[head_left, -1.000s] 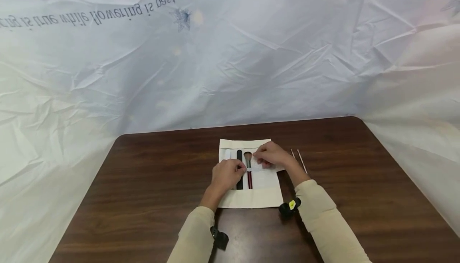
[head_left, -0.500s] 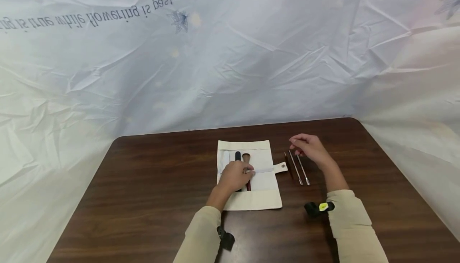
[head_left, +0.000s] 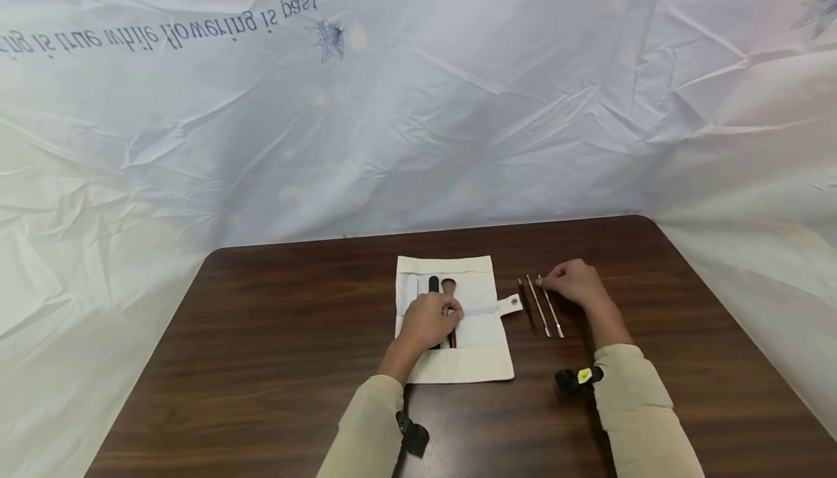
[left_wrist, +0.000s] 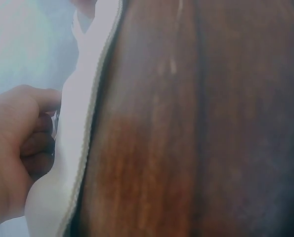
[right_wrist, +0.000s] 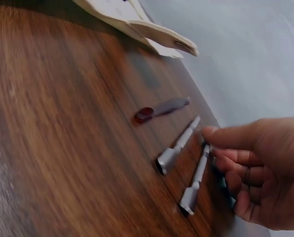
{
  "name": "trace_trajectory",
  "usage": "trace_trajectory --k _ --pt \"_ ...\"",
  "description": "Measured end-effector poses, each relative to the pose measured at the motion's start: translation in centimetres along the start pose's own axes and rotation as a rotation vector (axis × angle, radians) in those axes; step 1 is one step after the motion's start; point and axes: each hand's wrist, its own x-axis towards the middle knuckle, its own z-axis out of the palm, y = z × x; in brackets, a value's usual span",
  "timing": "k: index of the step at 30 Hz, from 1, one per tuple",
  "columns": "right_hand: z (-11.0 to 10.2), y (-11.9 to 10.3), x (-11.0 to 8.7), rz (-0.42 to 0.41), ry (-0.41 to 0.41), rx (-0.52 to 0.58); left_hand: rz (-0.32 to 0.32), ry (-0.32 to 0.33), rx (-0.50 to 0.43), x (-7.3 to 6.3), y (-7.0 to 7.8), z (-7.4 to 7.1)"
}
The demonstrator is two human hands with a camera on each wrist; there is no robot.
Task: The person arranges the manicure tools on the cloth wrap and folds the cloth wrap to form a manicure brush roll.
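Right fingers lowered, slim metal rod

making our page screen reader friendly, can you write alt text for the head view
A person's left hand pinches an open cream pouch holding a brush and a black tool, while the right hand is at the far end of a silver tool, rightmost of three slim tools beside the pouch on a dark wooden table.

Loads of room left of the pouch on the tabletop; right side's tight, snap tab and three slim tools sit before the right hand.
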Motion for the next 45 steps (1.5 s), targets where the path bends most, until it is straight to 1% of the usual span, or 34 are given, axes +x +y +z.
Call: trace_trajectory --k 3,7,11,16,20,23,28,31,33,38,42,45 --pt "0.0 -0.6 -0.1 0.04 -0.015 -0.049 0.001 -0.001 0.004 0.0 0.0 0.0" --pt "0.0 -1.0 -0.1 0.047 -0.017 -0.071 0.008 0.007 0.005 0.0 0.0 0.0" --pt "-0.2 -1.1 -0.2 0.024 -0.026 -0.085 0.01 0.013 0.004 -0.1 0.0 0.0" --pt "-0.5 -0.7 -0.2 -0.011 -0.047 -0.052 0.013 0.01 -0.01 -0.2 0.1 0.0" --pt "-0.7 -0.1 -0.1 -0.016 -0.046 0.011 0.01 0.004 -0.015 -0.2 0.1 0.0" --pt "-0.8 0.2 0.0 -0.02 -0.03 0.087 0.007 0.001 -0.015 -0.1 0.1 0.0" --pt "-0.9 0.0 0.2 -0.046 -0.013 0.208 0.016 0.004 -0.013 -0.2 0.0 -0.1" --pt "-1.0 -0.8 0.2 -0.08 0.002 0.258 0.019 0.005 -0.019 -0.2 0.1 -0.1" --pt "-1.1 -1.5 0.2 -0.104 0.01 0.31 0.018 0.006 -0.023 -0.2 0.1 -0.2" --pt "-1.0 -3.7 0.5 -0.159 0.032 0.485 0.025 0.007 -0.024 -0.1 0.0 0.0" --pt "-0.5 -5.6 0.8 -0.173 0.063 0.586 0.023 0.004 -0.029 -0.2 0.0 0.0" --pt "0.3 -7.0 1.1 -0.176 0.079 0.646 0.022 0.003 -0.033 -0.2 0.0 0.0"
